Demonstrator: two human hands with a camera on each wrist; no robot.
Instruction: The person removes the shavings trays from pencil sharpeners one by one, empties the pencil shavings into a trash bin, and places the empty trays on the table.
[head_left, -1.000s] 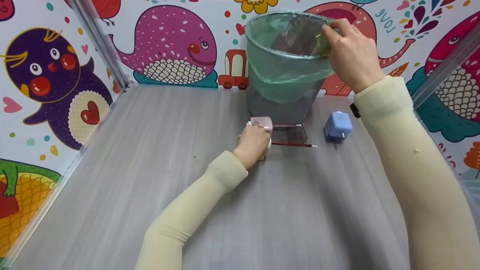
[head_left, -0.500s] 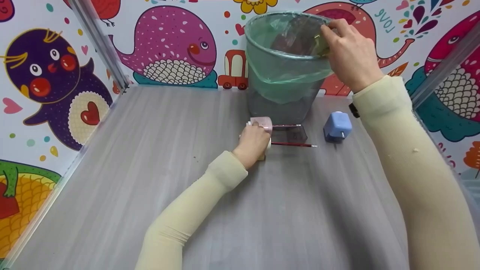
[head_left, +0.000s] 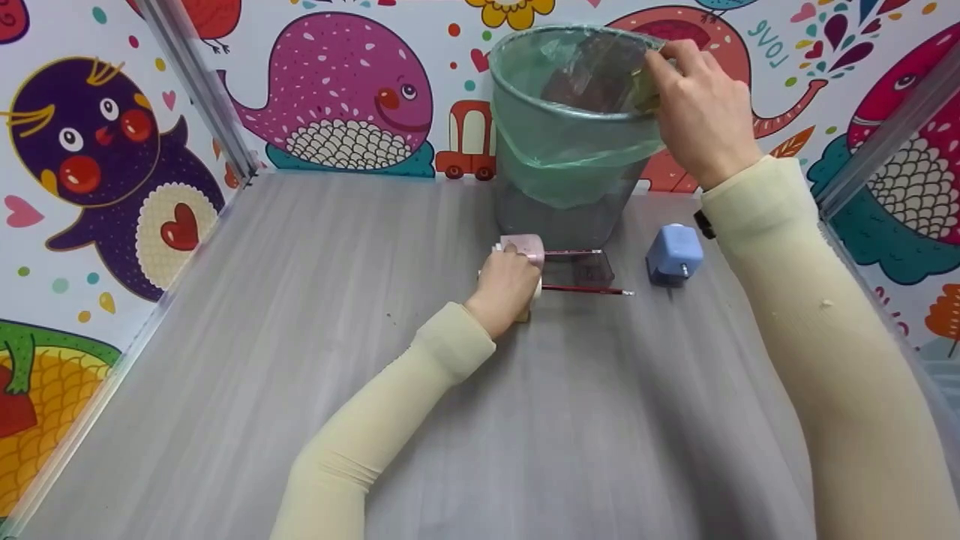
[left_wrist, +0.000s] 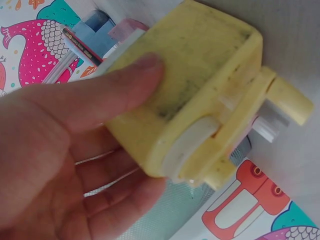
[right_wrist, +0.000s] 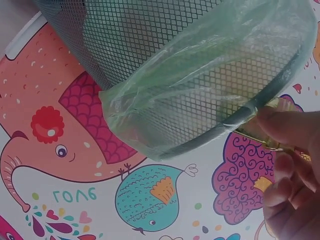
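Observation:
My left hand [head_left: 506, 289] holds a yellow crank pencil sharpener [left_wrist: 195, 70], thumb on one face and fingers behind it. From above, the hand hides most of it. Right beside that hand sits a pink sharpener [head_left: 523, 246]; one pencil [head_left: 572, 253] sticks out from there, and a red pencil [head_left: 589, 289] extends to the right from near the fingers. At the bin's rim, my right hand [head_left: 705, 109] pinches a see-through yellow plastic piece [right_wrist: 257, 132], which looks like a shavings drawer. Its far end dips inside the bin [head_left: 555, 217], and its contents cannot be made out.
A green bag [head_left: 555, 169] lines the mesh bin, folded over the rim. Right of it stands a blue crank sharpener [head_left: 677, 251]. A small dark clear tray [head_left: 596, 268] lies before the bin on the grey tabletop [head_left: 315, 300]. Cartoon-printed walls [head_left: 345, 82] enclose the table.

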